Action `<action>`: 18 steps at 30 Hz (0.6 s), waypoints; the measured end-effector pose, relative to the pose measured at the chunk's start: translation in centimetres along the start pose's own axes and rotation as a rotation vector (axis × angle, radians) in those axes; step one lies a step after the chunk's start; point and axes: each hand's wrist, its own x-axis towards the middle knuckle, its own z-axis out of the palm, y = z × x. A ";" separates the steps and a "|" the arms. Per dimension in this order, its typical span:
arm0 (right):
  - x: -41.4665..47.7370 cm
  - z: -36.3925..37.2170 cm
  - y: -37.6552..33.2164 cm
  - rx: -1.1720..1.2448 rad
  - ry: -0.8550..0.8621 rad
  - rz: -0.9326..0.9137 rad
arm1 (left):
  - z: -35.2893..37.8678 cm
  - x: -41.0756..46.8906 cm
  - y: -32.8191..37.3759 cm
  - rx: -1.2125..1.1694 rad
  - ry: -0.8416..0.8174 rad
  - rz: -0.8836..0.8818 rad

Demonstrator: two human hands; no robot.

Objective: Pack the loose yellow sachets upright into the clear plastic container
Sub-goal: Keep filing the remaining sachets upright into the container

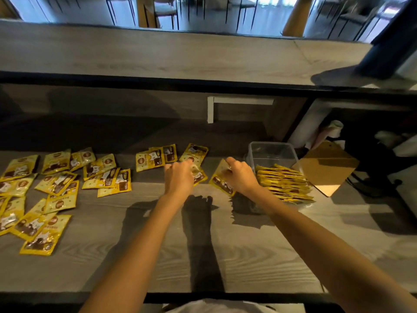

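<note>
Several loose yellow sachets (56, 190) lie scattered flat over the left half of the wooden counter, and a few more (155, 158) lie near the middle. The clear plastic container (272, 152) stands at the right, its near part filled with a row of sachets standing on edge (285, 184). My right hand (240, 175) is just left of the container, closed on a tilted sachet (222, 182). My left hand (179, 177) presses down on another sachet (199, 175) lying on the counter, fingers curled over it.
A brown cardboard piece (327, 168) leans beside the container on its right. A raised wooden ledge (180, 57) runs along the back. A dark recess with cloths and a white roll (334, 132) opens at the far right.
</note>
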 end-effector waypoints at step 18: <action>1.1 -10.8 12.2 0.297 0.325 0.184 | 2.8 3.6 16.8 -0.321 -0.015 0.467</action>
